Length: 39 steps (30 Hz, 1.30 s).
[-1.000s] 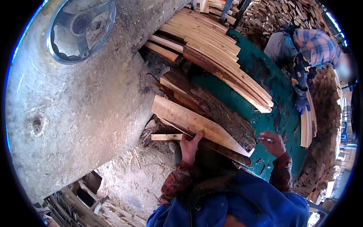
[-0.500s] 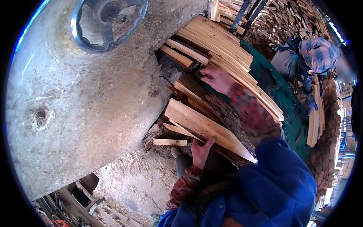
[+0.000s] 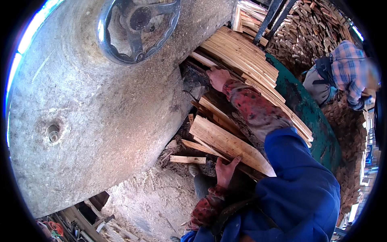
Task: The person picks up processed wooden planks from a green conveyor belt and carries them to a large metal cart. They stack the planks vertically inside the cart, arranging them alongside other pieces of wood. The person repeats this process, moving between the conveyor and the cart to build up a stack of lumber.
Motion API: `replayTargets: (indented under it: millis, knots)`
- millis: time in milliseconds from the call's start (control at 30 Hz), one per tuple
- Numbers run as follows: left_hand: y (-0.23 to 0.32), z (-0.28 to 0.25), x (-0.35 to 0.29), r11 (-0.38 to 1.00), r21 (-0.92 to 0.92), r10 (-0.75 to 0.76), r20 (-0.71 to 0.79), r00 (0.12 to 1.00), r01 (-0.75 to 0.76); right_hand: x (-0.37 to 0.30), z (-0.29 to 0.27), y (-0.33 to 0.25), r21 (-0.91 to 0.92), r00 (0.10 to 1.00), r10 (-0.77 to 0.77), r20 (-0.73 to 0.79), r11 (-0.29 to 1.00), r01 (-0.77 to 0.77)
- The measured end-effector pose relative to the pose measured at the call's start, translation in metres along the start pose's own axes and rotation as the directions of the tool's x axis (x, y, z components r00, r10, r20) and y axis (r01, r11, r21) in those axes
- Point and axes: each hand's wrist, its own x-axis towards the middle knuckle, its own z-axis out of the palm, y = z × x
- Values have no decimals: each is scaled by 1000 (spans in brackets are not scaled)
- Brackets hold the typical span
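The left hand (image 3: 224, 171) sits low in the view, just below a wide pale wood slab (image 3: 229, 145) that lies tilted across a heap of offcuts. Its fingers are spread and partly curled, with the fingertips touching the lower edge of the slab; the hand is not closed around it. The right hand (image 3: 217, 77) is extended far forward, its patterned red sleeve (image 3: 254, 109) crossing above the slab. The fingers of this hand are curled onto the end of a thin strip at the near edge of a stack of thin wood strips (image 3: 242, 60); whether the grip fully encloses the strip cannot be told.

The stack of strips lies on a green machine bed (image 3: 318, 133) that curves away to the right. A small short piece of wood (image 3: 187, 159) lies loose on the sawdust-covered ground (image 3: 153, 193), just left of the left hand. A large sawdust-coated metal housing (image 3: 92, 121) fills the left half of the view, with a metal handwheel (image 3: 137, 28) at its top. In the upper right, another person in a plaid shirt (image 3: 346, 68) bends beside tall piles of stacked cut wood (image 3: 306, 32), well apart from both hands.
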Motion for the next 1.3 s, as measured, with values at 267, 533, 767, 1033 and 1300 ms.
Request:
replayTargets:
  millis: [267, 533, 767, 1033, 1300]
  knots:
    - [7, 3, 1, 1000, -9, -28, 7, 1000, 28, -147, -45, 50, 663, 995, 74, 63, 742, -98]
    - [6, 3, 0, 996, 65, -66, -38, 997, 69, -328, -114, 61, 791, 912, 261, 315, 458, -405]
    - [8, 7, -2, 997, 10, -76, -43, 996, 76, -405, -152, 66, 635, 770, 167, 616, 473, -611]
    - [17, 12, -7, 989, 146, -15, -83, 996, 27, -355, -147, 85, 674, 963, 259, 71, 699, -238]
    - [9, 10, -4, 999, 5, -49, -44, 998, 49, -171, -62, 109, 687, 970, 202, -133, 725, -56]
